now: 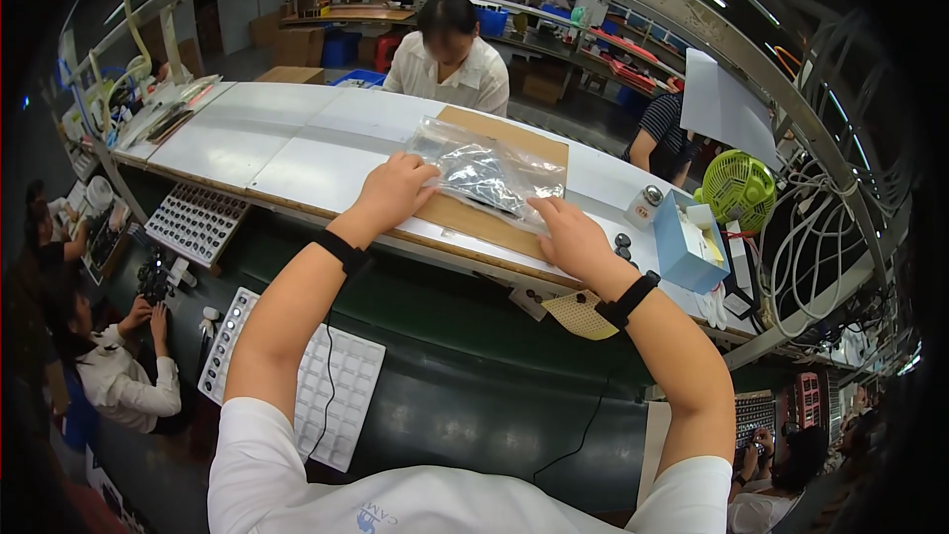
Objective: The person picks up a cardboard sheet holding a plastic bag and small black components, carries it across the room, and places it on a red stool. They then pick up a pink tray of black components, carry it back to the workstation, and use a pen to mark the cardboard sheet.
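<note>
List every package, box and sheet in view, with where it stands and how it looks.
Clear plastic bag: on the brown board, held by the left hand and right hand; crinkled, dark contents.
Light blue box: right of the right hand; open, rectangular.
White sheet: hanging on the frame at right; blank from here.
Cardboard boxes: background left; brown.

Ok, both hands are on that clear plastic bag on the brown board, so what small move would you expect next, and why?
Probably pressing the clear plastic bag flat. The left hand holds its near-left corner and the right hand its near-right edge, both resting on the brown board, and the bag looks crinkled with dark parts bunched inside. That is only a guess; neither hand has a lifting grip.
</note>
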Demonstrator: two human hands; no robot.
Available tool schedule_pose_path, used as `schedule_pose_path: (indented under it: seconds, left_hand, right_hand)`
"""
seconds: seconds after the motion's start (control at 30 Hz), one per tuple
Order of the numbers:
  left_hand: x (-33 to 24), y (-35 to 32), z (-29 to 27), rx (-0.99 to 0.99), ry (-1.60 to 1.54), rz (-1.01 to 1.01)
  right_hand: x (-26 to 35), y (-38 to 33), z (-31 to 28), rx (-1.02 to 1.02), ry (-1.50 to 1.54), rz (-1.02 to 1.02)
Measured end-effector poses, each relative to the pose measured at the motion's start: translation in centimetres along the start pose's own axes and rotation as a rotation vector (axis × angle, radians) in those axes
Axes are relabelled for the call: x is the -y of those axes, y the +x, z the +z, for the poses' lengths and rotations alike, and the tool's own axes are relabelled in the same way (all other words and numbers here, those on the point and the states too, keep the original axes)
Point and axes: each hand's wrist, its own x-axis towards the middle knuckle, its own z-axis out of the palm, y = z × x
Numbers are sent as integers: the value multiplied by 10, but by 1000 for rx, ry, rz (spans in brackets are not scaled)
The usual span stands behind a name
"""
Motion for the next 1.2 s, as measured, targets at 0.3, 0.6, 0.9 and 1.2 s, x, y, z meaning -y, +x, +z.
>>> schedule_pose_path:
  seconds: [0.3, 0.6, 0.9, 1.2]
  left_hand:
    - [9, 11, 25, -51, 148, -78]
    - [15, -15, 8, 144, -23, -199]
    - [-11, -59, -33, 218, 11, -250]
    - [3, -86, -36, -110, -104, -269]
  right_hand:
    - [-19, 21, 10, -1, 8, 104]
    - [-6, 4, 17, 64, 27, 48]
    - [23, -32, 9, 4, -5, -107]
    - [37, -45, 4, 104, -128, -131]
